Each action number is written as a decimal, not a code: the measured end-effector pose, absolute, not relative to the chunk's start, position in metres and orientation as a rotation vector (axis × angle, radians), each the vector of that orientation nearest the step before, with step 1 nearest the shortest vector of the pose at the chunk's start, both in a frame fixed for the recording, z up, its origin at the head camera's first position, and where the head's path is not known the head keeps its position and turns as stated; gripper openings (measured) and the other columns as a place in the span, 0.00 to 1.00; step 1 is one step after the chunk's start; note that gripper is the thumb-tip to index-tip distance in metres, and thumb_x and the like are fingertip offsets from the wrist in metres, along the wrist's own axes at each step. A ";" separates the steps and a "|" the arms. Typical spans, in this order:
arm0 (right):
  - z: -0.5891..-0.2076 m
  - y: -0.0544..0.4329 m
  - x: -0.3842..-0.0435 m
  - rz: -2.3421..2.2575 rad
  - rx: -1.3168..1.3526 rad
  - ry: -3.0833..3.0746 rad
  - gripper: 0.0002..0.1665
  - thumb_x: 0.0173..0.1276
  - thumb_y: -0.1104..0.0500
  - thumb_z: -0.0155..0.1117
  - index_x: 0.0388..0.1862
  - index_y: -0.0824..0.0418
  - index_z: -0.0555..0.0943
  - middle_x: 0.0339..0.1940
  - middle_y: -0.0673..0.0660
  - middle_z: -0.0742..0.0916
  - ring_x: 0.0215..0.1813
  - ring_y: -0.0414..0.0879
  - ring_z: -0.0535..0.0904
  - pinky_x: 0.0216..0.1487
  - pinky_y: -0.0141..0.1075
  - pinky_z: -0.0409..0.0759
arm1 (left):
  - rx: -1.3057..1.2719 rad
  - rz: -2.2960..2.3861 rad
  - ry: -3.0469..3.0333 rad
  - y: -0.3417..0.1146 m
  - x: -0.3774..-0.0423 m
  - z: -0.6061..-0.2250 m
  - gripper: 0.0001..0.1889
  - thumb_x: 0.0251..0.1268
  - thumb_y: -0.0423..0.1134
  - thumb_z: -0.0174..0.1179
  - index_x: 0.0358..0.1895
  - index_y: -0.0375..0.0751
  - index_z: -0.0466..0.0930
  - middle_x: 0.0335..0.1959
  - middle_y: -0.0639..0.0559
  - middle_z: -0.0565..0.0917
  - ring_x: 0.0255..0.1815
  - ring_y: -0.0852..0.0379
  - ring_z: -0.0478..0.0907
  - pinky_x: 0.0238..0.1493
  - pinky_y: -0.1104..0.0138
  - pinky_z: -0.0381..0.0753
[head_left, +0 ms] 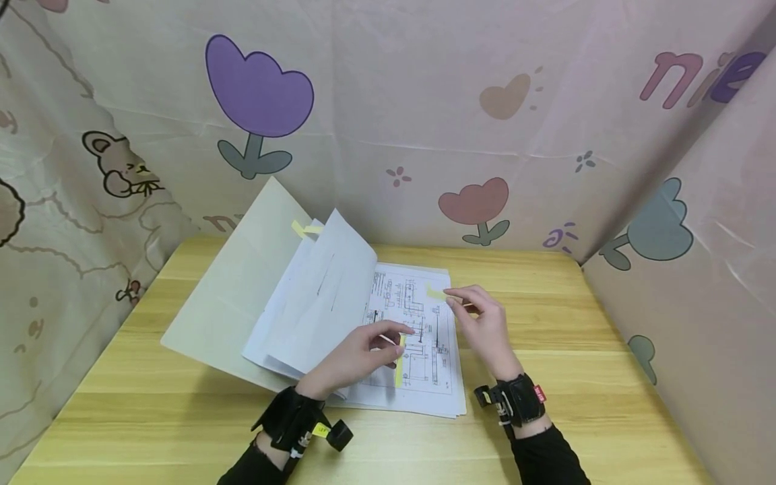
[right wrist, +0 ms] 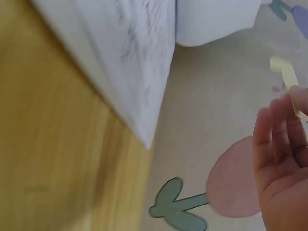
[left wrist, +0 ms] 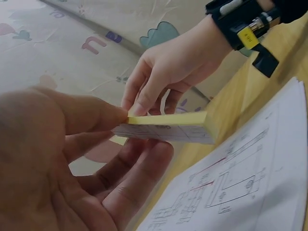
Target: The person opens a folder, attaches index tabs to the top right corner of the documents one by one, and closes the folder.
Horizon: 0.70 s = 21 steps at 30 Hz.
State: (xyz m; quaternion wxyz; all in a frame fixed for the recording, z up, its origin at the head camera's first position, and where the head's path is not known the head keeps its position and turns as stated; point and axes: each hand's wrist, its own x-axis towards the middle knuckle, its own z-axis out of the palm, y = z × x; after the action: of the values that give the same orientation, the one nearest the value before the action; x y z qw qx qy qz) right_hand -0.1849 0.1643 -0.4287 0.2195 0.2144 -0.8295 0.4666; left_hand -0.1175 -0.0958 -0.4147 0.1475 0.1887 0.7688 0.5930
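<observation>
My left hand (head_left: 354, 357) pinches a thin pad of yellow sticky notes (head_left: 399, 367) between thumb and fingers, over a page of technical line drawings (head_left: 427, 384). In the left wrist view the sticky pad (left wrist: 166, 119) is seen edge-on, with a printed underside. At the page's upper right, my right hand (head_left: 487, 327) pinches one pale yellow sticky strip (head_left: 434, 294) by its end. The right wrist view shows this strip (right wrist: 288, 74) with its free end curled over.
The drawings belong to an open bound stack on the wooden table (head_left: 521, 283). Its cream cover (head_left: 233, 289) and turned white sheets (head_left: 339, 283) stand raised on the left. Yellow tabs (head_left: 306, 229) stick out near their top. A printed curtain (head_left: 376, 101) hangs close behind.
</observation>
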 end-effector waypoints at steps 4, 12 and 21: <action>-0.432 0.173 -0.193 1.343 0.412 -2.367 0.06 0.70 0.66 0.72 0.45 0.62 0.87 0.40 0.56 0.91 0.40 0.47 0.86 0.43 0.27 0.83 | 0.567 1.660 2.190 -0.090 -0.110 -0.417 0.14 0.75 0.40 0.62 0.58 0.44 0.84 0.51 0.45 0.85 0.46 0.53 0.85 0.46 0.61 0.85; -0.432 0.184 -0.222 1.359 0.338 -2.489 0.03 0.65 0.67 0.71 0.37 0.66 0.85 0.45 0.60 0.92 0.43 0.51 0.88 0.43 0.26 0.84 | 0.627 1.497 2.210 -0.074 -0.086 -0.429 0.07 0.67 0.42 0.71 0.44 0.49 0.84 0.38 0.63 0.87 0.42 0.65 0.84 0.46 0.69 0.83; -0.436 0.187 -0.249 1.186 0.444 -2.652 0.05 0.65 0.62 0.78 0.35 0.60 0.88 0.44 0.56 0.92 0.43 0.48 0.88 0.45 0.37 0.87 | 0.921 0.887 2.620 -0.070 -0.070 -0.435 0.07 0.62 0.45 0.75 0.39 0.57 0.86 0.36 0.69 0.81 0.41 0.68 0.75 0.47 0.71 0.76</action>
State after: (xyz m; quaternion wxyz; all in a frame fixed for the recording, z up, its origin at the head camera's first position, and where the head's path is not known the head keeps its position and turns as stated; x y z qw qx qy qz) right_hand -0.2485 0.1874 -0.4357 0.1011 0.1504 -0.8978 0.4014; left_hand -0.0702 -0.0705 -0.4348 0.1127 0.3140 0.8929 0.3024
